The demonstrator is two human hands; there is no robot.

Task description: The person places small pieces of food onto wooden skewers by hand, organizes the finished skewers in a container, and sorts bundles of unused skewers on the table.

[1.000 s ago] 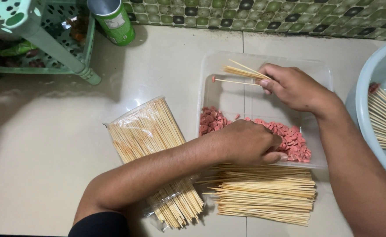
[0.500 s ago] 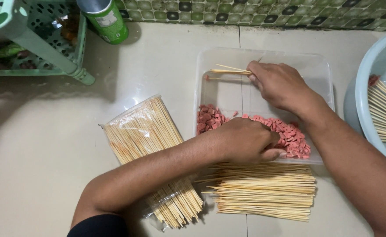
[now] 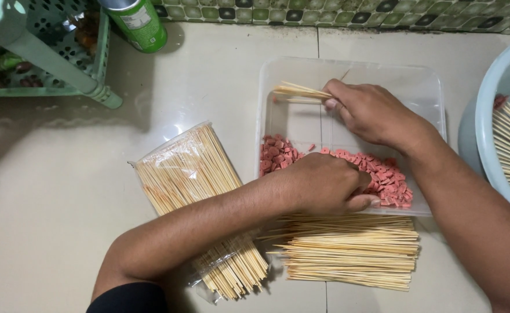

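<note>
Down on the pale, smooth tiled floor [image 3: 52,191] sits a clear plastic tub [image 3: 434,87] with thin see-through walls and round corners. Inside it, along the near side, lies a heap of small pink meat slices [image 3: 391,174], flat and round like little coins. The right hand [image 3: 371,110] is inside the tub at the far side. Its fingers are curled shut around a small bunch of thin wooden sticks [image 3: 298,91]. The sticks poke out to the left of the hand, pale yellow and straight, just above the tub's bare floor.

The left hand [image 3: 324,182] lies on the near part of the pink heap. It is bent into a loose fist with the thumb tucked at the near edge of the tub. You cannot tell if it holds any slices, because the fingers hide what is under them.

Just in front of the tub, near the left hand, lies a loose pile of sticks [image 3: 348,252], all lined up sideways. To the left, under the left arm, is a crinkly clear bag of sticks [image 3: 191,174], packed tight and slanted. At the far right is a light blue round basin [image 3: 492,98] with more sticks inside. Far left stands a green plastic basket rack [image 3: 64,69], and beside it a green can [image 3: 139,23].
</note>
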